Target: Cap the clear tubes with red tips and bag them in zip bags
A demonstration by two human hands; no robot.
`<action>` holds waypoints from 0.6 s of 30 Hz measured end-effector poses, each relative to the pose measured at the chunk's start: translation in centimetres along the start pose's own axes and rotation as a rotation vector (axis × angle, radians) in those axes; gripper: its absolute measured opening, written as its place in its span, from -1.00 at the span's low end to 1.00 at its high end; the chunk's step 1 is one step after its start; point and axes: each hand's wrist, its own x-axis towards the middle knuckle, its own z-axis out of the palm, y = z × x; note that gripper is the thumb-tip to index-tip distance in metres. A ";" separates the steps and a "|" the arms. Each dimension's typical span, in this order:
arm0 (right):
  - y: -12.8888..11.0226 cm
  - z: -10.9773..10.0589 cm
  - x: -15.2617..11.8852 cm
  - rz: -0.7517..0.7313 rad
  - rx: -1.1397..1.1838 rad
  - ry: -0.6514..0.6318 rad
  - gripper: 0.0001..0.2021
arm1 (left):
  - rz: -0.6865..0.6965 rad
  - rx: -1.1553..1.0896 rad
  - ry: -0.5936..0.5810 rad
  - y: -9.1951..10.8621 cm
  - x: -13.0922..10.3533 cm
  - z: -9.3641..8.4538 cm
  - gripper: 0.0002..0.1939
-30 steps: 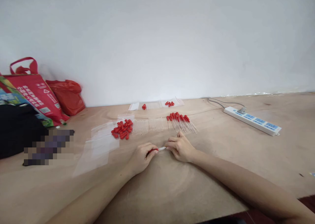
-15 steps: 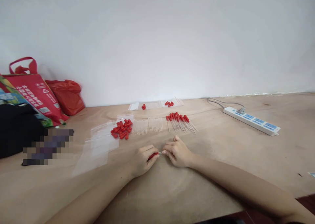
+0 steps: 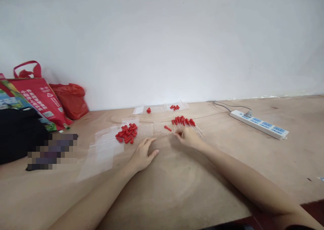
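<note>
My right hand [image 3: 186,136] is closed on a dropper [image 3: 167,128]; its red rubber bulb sticks out to the left, and its tube is hidden by my fingers. Fingers spread, my left hand [image 3: 143,154] rests open on the table and holds nothing. Beyond it lies a heap of red rubber bulbs [image 3: 127,133] on a clear plastic bag. Two rows of thin clear tubes [image 3: 146,130] lie to the right of the heap. Just past my right hand, several red-topped droppers [image 3: 182,120] lie side by side, partly covered by the hand.
Flat clear bags [image 3: 101,161] lie at left on the wooden table [image 3: 162,196]. More bulbs [image 3: 174,107] on bags lie along the wall. A power strip [image 3: 258,123] with a cable is at right. Red bags [image 3: 43,100] and a black cloth item [image 3: 20,132] stand at far left.
My hands have come apart. The right has carried the dropper forward and slightly right, toward the droppers' row. My left hand has let go, opened and shifted slightly left.
</note>
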 end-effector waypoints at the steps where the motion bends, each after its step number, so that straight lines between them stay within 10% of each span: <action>1: 0.4 0.1 0.8 0.093 0.011 0.037 -0.76 | -0.008 0.002 -0.011 -0.1 0.0 0.0 -0.71; 9: 0.5 2.6 5.5 0.493 -0.079 0.136 -0.75 | 0.055 -0.020 -0.032 -0.5 0.1 0.4 -0.84; 18: 0.9 4.0 5.7 0.522 -0.149 0.109 -0.79 | 0.055 -0.021 -0.042 -0.4 0.0 0.2 -0.84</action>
